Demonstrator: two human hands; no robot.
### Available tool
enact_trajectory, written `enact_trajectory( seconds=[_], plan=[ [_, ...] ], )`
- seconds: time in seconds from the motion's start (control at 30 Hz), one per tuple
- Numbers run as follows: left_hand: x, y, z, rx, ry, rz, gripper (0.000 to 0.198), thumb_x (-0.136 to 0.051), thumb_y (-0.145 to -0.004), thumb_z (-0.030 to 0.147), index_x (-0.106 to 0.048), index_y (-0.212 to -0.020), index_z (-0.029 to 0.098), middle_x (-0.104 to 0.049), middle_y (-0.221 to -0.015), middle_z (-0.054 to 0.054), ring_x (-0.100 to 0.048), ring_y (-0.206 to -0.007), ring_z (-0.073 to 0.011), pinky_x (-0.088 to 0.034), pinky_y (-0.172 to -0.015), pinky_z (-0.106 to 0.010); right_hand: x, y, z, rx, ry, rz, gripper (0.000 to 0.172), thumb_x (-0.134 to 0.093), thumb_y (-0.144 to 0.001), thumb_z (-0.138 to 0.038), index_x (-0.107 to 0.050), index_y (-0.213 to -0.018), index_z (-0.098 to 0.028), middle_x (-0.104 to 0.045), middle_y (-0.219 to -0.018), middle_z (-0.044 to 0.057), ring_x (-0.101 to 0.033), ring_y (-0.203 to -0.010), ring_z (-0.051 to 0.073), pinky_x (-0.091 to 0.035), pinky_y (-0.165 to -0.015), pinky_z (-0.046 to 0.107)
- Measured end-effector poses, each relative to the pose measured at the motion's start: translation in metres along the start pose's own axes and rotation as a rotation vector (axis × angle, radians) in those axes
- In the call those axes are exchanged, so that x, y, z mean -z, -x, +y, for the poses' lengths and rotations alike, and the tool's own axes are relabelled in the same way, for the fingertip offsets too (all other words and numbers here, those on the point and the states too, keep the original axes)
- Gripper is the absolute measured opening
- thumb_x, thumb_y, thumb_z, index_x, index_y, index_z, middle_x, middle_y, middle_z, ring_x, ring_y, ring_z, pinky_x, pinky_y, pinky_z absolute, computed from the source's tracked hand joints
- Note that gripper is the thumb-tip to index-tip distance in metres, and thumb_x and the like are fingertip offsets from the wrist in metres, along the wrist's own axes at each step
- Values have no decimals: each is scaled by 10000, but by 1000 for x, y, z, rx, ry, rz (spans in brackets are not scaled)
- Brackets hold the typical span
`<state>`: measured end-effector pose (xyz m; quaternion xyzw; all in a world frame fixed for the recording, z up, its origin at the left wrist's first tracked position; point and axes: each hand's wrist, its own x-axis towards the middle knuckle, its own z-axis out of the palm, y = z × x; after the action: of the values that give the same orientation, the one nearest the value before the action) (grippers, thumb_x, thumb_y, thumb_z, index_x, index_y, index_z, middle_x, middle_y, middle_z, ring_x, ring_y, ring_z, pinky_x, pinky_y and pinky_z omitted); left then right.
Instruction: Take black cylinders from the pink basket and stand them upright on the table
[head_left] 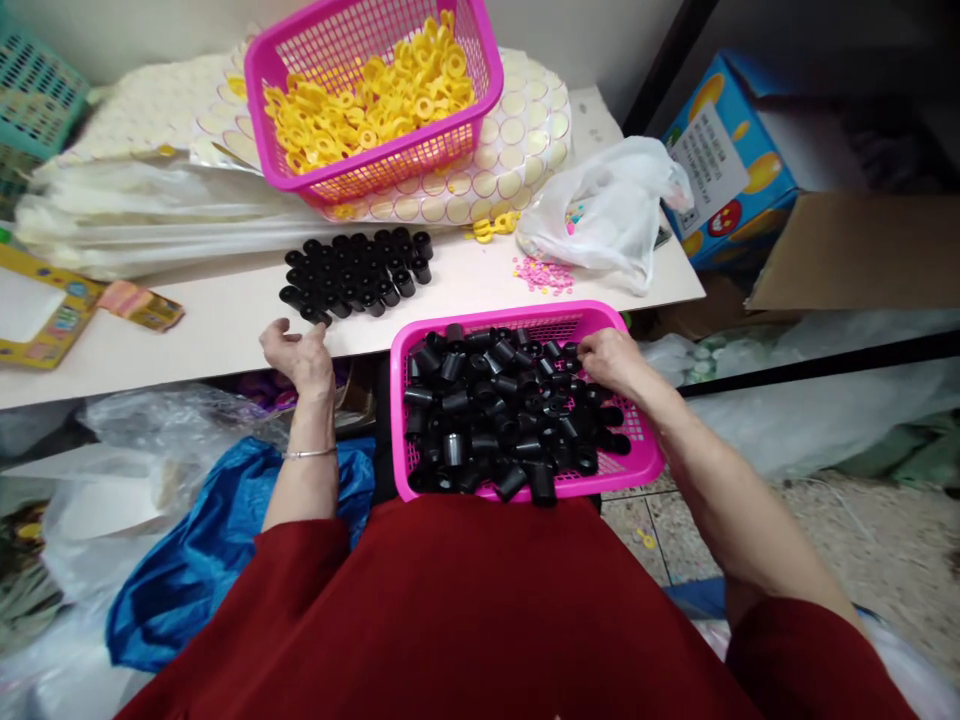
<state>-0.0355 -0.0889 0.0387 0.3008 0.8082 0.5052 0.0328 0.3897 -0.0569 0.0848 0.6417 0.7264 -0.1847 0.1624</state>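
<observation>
At black cylinders (504, 386) sit left fingers (318, 345) and right fingers (598, 350), grips unclear; box (772, 172) label (706, 168) illegible

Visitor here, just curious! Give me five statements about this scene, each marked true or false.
1. The right hand reaches into the near basket of black tubes. True.
2. The bracelet is on the right wrist. False: the bracelet is on the left wrist.
3. The far basket holds yellow pieces. True.
4. The pink bits are in the far basket. False: the pink bits lie on the table by the white bag.
5. The left hand is beside grouped tubes on the table. True.
</observation>
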Motion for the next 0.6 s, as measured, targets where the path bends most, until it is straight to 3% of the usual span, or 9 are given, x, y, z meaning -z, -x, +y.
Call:
enact_trajectory(
  seconds=[0.1, 0.2, 0.33, 0.5, 0.6],
  plan=[
    [6, 29, 13, -117, -2, 74, 308, -698, -678, 140, -572, -956, 184, -560, -1094, -53, -568, -955, -192, -502, -915, -368, 0, 4, -7, 17, 58, -66, 347, -548, -834, -128, -770, -1096, -182, -773, -1109, 142, -703, -1115, 279, -524, -849, 302],
    [8, 60, 31, -238, 32, -38, 278, -699, -698, 133, -609, -957, 182, -601, -1126, -64, -595, -991, -199, -510, -841, -335, -5, 8, -18, -12, 96, -90, 384, -558, -832, -101, -717, -1179, -135, -747, -1163, 203, -702, -1135, 316, -540, -860, 345],
    [7, 92, 47, -407, 92, -180, 209, -724, -719, 170, -644, -911, 188, -663, -1033, -46, -624, -992, -203, -518, -875, -345, -14, 8, -31, -115, 96, -78, 489, -549, -835, -60, -551, -1323, -28, -713, -1159, 287, -698, -1149, 355, -556, -864, 394],
    [9, 118, 52, -545, 243, -464, 94, -738, -762, 265, -702, -835, 216, -711, -906, -29, -652, -884, -192, -542, -858, -356, -20, 9, -29, -183, 23, -53, 511, -583, -811, -75, -504, -1314, -36, -701, -1145, 290, -700, -1110, 359, -539, -857, 396],
    [10, 125, 50, -551, 253, -556, 90, -745, -759, 294, -716, -803, 220, -726, -961, -37, -664, -925, -200, -554, -852, -362, -19, 14, -17, -130, -48, 5, 494, -570, -781, -77, -533, -1273, -66, -714, -1110, 244, -698, -1058, 344, -522, -829, 381]
  ],
)
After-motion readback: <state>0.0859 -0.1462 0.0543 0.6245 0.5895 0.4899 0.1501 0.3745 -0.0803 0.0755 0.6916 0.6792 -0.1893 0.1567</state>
